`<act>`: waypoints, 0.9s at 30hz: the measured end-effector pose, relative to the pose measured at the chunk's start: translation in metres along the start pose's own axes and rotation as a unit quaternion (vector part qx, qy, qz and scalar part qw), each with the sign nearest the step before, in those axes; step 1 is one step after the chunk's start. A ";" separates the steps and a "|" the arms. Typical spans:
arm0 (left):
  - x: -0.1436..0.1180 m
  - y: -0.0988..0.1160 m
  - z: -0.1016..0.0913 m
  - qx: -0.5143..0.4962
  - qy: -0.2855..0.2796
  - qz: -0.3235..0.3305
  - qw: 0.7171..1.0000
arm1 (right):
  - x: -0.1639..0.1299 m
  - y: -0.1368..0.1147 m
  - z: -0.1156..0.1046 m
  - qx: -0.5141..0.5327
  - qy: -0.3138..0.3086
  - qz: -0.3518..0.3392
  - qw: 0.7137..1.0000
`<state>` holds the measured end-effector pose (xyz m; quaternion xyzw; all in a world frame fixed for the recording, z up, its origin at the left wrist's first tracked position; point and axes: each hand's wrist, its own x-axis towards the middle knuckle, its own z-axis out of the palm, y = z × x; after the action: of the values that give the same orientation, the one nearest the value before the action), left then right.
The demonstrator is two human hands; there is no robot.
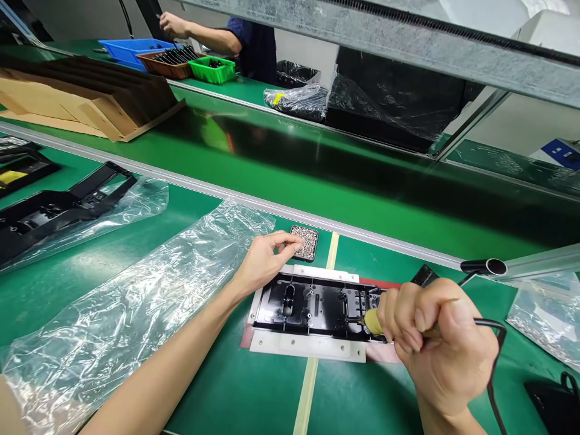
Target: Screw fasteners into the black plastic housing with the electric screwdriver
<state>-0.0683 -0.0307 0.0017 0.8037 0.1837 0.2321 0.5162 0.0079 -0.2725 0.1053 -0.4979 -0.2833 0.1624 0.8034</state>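
Note:
My right hand (441, 344) is wrapped round a corded tool with a yellow grip (373, 322), which looks like a soldering iron. Its thin metal shank points left over a long black plastic housing (326, 305); whether the tip touches is unclear. White fixture strips (308, 348) flank the housing along its long sides. My left hand (267, 257) has thumb and fingers pinched together at the near left edge of a small square tray (306, 260) of tiny metal pieces. Anything between those fingertips is too small to make out.
A clear plastic bag (149, 290) lies left of the fixture, near a bagged black part (81, 196). To the right are a metal tube holder (484, 266) and a bag of small pieces (550, 317). Across the green belt (290, 157), a co-worker's arm (212, 39) reaches over bins.

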 end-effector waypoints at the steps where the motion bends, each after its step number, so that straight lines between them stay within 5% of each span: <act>1: -0.001 0.002 0.000 -0.016 0.000 -0.005 1.000 | 0.000 0.001 0.000 -0.005 -0.002 -0.001 1.000; 11: -0.018 0.034 0.007 -0.178 -0.093 -0.050 0.978 | 0.000 0.007 0.006 -0.027 -0.011 -0.012 0.999; 27: -0.023 0.032 0.012 -0.209 -0.162 -0.108 0.958 | 0.001 0.007 0.004 -0.027 -0.005 -0.019 0.999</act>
<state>-0.0781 -0.0648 0.0223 0.6804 0.1303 0.0747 0.7173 0.0063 -0.2655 0.1009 -0.5127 -0.3010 0.1418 0.7915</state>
